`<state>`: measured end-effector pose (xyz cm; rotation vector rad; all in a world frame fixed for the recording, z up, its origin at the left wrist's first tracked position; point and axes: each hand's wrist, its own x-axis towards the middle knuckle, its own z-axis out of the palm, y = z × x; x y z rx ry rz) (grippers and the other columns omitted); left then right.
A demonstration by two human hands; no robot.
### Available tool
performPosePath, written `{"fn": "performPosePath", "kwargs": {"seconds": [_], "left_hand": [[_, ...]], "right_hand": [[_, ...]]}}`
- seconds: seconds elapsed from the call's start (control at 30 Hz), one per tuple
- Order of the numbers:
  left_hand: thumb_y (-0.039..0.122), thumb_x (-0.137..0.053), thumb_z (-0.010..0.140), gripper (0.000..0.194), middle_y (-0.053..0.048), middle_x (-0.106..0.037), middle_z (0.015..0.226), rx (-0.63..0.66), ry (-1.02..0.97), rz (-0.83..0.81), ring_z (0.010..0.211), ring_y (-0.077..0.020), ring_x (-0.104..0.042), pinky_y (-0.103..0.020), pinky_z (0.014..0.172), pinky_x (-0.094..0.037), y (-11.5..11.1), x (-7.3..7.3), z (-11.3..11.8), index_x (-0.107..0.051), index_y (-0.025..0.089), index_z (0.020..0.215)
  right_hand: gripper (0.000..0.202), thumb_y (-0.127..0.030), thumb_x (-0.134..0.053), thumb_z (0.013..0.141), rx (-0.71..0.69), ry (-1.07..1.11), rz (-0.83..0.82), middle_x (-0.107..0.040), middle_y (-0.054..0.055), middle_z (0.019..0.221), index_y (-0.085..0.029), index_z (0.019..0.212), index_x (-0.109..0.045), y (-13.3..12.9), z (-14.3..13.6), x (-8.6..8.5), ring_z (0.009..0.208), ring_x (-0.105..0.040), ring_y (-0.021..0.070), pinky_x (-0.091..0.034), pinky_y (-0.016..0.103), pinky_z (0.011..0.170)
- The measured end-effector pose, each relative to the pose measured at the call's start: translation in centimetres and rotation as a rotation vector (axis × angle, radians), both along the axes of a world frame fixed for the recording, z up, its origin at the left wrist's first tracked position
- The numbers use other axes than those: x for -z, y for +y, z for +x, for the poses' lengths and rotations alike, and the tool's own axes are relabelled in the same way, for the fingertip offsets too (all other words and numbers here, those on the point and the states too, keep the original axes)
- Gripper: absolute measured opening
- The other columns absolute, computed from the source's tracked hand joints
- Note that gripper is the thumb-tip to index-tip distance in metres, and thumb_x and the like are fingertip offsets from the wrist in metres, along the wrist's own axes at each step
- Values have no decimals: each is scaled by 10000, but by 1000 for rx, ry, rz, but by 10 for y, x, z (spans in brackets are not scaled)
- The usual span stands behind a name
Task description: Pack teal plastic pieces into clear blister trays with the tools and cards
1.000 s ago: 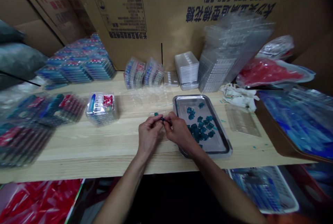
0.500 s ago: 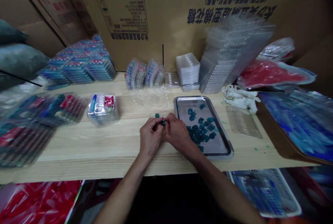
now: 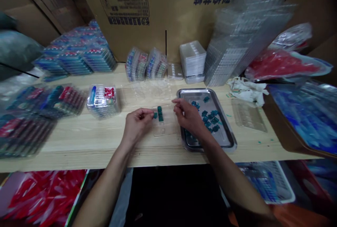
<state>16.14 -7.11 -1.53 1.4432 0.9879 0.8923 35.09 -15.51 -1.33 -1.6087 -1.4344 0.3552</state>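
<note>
A clear plastic tray (image 3: 171, 128) lies on the table between my hands. A short column of dark green square pieces (image 3: 160, 114) sits in it. At the tray's left edge, my left hand (image 3: 137, 124) pinches a small green square piece (image 3: 155, 115) between thumb and fingertips. My right hand (image 3: 189, 117) hovers between the clear tray and the metal tray (image 3: 228, 130), its fingers bent and slightly apart, with nothing visible in them. Several loose green squares (image 3: 210, 118) lie in the metal tray, some hidden behind my right hand and wrist.
A stack of filled clear packs (image 3: 103, 101) stands to the left, with more packs (image 3: 63, 104) beyond it. Tall stacks of clear trays (image 3: 237, 44) and white trays (image 3: 192, 60) line the back. Right of the metal tray lie white gloves (image 3: 247, 90) and a box of blue pieces (image 3: 302, 118).
My hands have moved apart from their meeting point over the clear tray, the left going left and the right going right. More green squares now show in the tray. The view has tilted down.
</note>
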Motion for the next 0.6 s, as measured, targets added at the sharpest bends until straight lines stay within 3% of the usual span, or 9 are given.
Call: {"fn": "performPosePath", "kwargs": {"seconds": [0.1,0.2,0.3,0.43,0.6], "left_hand": [[258,-713,757,74,-44,-714,805,149,226,336,740,-172,-638,-283,701,-502,-10,21,0,-756,224,806],[218,-629,817,140,-68,-712,903,273,296,520,831,-189,-654,-300,756,-510,-18,37,4,-761,247,852],[227,-604,843,149,-75,-704,935,244,288,547,869,-194,-654,-305,791,-508,-18,46,6,-749,235,875],[289,-585,881,180,-66,-690,955,101,238,434,880,-189,-647,-301,802,-499,-13,49,2,-718,211,974],[333,-630,859,167,-70,-717,935,175,225,429,904,-198,-659,-312,843,-508,-11,48,0,-749,222,896]], "right_hand": [[247,-186,-462,860,75,2,-55,-669,35,771,-186,1026,-644,-7,21,7,689,-605,179,-458,300,694],[251,-202,-464,849,139,13,-109,-684,40,773,-188,985,-675,-20,42,12,684,-618,184,-467,307,671],[266,-254,-470,855,213,18,-152,-683,41,760,-187,986,-692,-37,64,15,638,-606,174,-468,304,637],[299,-314,-467,868,266,86,-185,-678,45,747,-185,1012,-695,-56,89,20,654,-613,177,-468,292,615],[308,-336,-479,859,313,137,-195,-668,35,719,-185,1020,-694,-65,103,32,656,-619,174,-462,274,599]]}}
